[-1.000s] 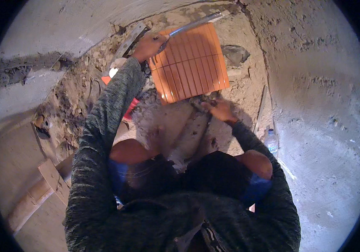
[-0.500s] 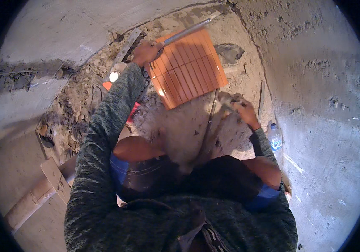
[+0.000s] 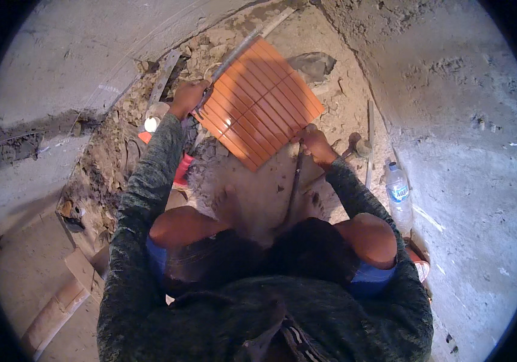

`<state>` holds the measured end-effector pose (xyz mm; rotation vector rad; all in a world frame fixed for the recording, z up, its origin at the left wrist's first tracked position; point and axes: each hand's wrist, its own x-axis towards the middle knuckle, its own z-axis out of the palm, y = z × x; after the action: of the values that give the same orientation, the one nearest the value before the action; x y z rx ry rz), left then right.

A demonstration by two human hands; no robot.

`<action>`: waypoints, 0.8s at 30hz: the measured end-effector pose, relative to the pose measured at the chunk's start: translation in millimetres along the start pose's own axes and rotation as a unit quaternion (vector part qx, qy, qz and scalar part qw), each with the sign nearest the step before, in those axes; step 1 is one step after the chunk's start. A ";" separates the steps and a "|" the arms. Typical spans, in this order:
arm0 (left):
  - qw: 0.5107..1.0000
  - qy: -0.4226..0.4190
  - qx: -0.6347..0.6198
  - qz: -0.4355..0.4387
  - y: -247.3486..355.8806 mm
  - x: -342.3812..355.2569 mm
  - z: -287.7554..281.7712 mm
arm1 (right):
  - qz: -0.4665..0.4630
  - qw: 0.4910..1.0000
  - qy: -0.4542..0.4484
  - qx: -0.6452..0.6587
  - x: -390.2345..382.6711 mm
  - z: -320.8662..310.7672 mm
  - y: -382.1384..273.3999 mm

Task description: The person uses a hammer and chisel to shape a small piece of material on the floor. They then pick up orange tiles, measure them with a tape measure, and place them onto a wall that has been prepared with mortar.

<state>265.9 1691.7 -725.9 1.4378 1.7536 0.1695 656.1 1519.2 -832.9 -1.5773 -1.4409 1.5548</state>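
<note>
An orange, grooved panel (image 3: 264, 102), like a ridged tile, is tilted in front of me over the dusty ground. At its left corner my left hand (image 3: 189, 98) is closed round the lower end of a grey metal bar (image 3: 237, 55), which runs along the panel's far left edge. Whether those fingers also grip the panel is hidden. My right hand (image 3: 314, 143) pinches the panel's near right edge. Just right of it a small tool (image 3: 355, 145) with a dark handle lies on the ground; its kind is unclear.
Rubble (image 3: 110, 160) is heaped along the left wall. A plastic water bottle (image 3: 398, 196) stands by the right wall, near a thin strip (image 3: 370, 145). Beyond the panel lies a dark scrap (image 3: 314, 65). A red object (image 3: 183, 170) and a lit lamp (image 3: 151, 123) are left.
My right hand has let go of the small tool and moved left onto the panel's edge. The panel has turned and shifted slightly left, along with my left hand and the bar.
</note>
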 end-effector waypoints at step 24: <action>0.960 0.142 0.176 0.168 16.4 -79.0 69.9 | 0.103 0.935 0.299 0.162 13.3 -109.7 -52.9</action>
<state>323.8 1602.2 -720.7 2.0565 1.8159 0.2617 736.9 1582.8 -766.2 -1.8155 -0.6712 1.1779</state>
